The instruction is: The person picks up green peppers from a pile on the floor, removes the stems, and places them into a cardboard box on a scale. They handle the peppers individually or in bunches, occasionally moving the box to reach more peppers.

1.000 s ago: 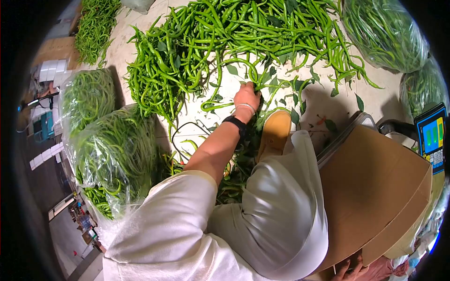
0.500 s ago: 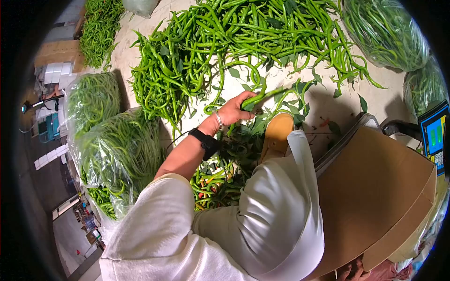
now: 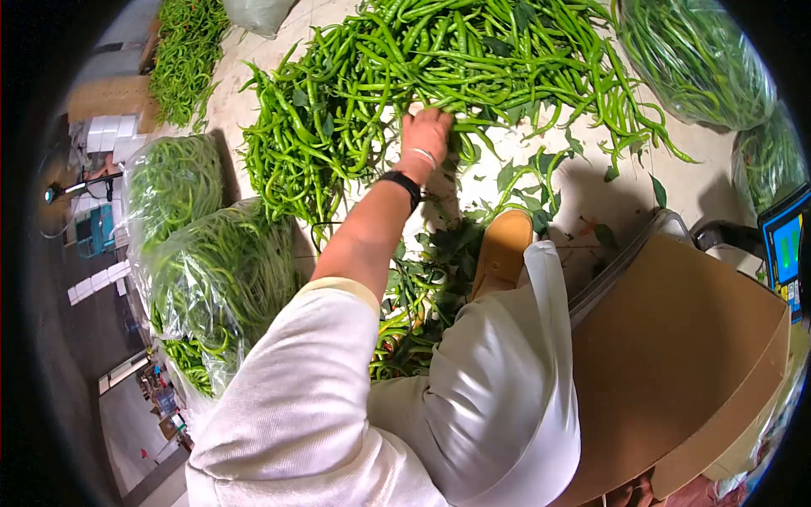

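Observation:
My left hand [image 3: 427, 135] is palm down at the lower edge of a large heap of long green peppers [image 3: 473, 55]. Its fingers bend down among the peppers, and their tips are hidden, so I cannot see whether they grip any. On its wrist are a silver bracelet [image 3: 420, 154] and a black band [image 3: 401, 183]. Loose green leaves [image 3: 528, 190] lie on the pale floor beside the hand. My right hand does not show.
Clear bags of peppers [image 3: 224, 266] stand at left, another [image 3: 697, 59] at upper right. My tan shoe [image 3: 504, 249] rests below the heap. A cardboard box [image 3: 667, 355] and a blue-screened device [image 3: 787, 253] are at right. Leaves and peppers [image 3: 405, 338] lie under my arm.
My left hand has moved up and slightly left, from the leaves near my shoe to the heap's edge. The green peppers it held are no longer seen in it.

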A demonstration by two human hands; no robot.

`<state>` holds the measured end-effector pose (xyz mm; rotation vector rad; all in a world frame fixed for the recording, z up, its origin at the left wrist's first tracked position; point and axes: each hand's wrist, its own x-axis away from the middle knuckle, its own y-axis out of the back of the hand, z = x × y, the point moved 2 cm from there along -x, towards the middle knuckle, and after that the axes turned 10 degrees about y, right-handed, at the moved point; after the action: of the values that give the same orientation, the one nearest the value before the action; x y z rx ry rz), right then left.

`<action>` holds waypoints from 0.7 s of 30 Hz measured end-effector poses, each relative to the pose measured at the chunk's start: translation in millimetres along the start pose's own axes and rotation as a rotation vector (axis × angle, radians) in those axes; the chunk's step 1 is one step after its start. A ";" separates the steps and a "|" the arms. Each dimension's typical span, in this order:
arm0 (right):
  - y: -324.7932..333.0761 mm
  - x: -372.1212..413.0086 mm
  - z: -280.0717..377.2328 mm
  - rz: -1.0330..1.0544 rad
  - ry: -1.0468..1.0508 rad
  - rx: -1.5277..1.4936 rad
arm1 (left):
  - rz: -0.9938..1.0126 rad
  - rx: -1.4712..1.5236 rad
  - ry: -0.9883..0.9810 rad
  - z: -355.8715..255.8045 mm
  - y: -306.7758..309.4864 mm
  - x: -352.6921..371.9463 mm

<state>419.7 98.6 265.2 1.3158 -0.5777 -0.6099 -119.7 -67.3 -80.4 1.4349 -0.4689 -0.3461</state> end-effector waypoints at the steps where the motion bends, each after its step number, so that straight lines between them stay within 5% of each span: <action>1: 0.9 0.3 -0.2 0.012 0.005 0.021 | -0.006 -0.001 0.024 -1.2 -5.3 8.9; 5: -0.9 0.0 0.0 -0.020 0.041 0.025 | -0.184 0.161 -0.002 -0.6 -10.1 49.9; 9: -2.8 4.1 -2.6 -0.019 0.033 0.041 | -0.064 0.569 -0.163 -9.8 31.3 88.7; 12: -1.2 6.1 -0.5 0.013 -0.036 -0.013 | 0.010 0.881 0.255 -14.9 63.0 102.7; 14: -1.9 4.8 -5.7 -0.011 0.095 0.081 | -0.085 0.894 0.495 7.8 45.5 89.0; 15: -1.0 4.1 -2.7 -0.016 0.091 0.086 | -0.246 0.832 0.444 25.2 20.9 82.0; 18: 0.8 0.3 6.7 0.013 -0.017 -0.013 | 0.073 0.479 0.635 58.0 -26.0 68.2; 21: 1.7 1.3 5.8 0.029 -0.100 -0.032 | 0.161 0.377 0.659 65.8 -38.9 68.2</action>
<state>416.7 93.9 267.9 1.2505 -0.6648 -0.6609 -92.2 -162.2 -107.5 1.7561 -0.1054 0.3642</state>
